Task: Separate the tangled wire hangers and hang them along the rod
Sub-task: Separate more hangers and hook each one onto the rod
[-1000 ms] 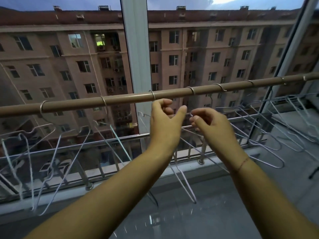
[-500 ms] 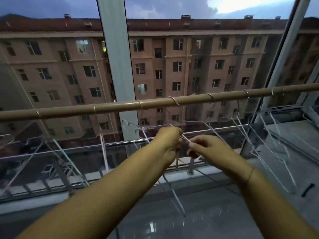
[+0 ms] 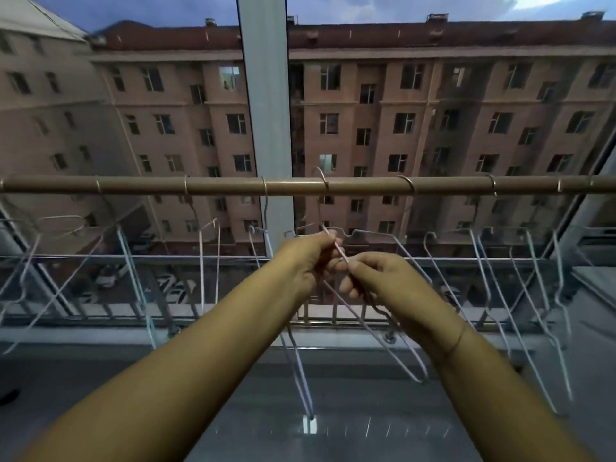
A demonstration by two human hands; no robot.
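Observation:
A brown rod [image 3: 366,186] runs level across the window at mid height. Several thin white wire hangers hang from it by their hooks, to the left [image 3: 209,261] and to the right [image 3: 500,295]. Just below the rod's middle, my left hand [image 3: 308,258] and my right hand [image 3: 383,278] are both closed on the wires of a tangled hanger [image 3: 383,341], whose hook [image 3: 321,176] sits over the rod. My right fingers pinch a wire where it crosses near my left fingertips. The hanger's lower wires dangle between my forearms.
A white window post [image 3: 266,128] stands behind the rod. A metal railing [image 3: 166,258] and a pale sill [image 3: 100,331] lie below it, and a glossy dark floor is underneath. An apartment block fills the view outside.
Both hands have dropped from just under the rod to lower down on the hanger's wires. The view has swung, so the rod now looks level and the post sits centred.

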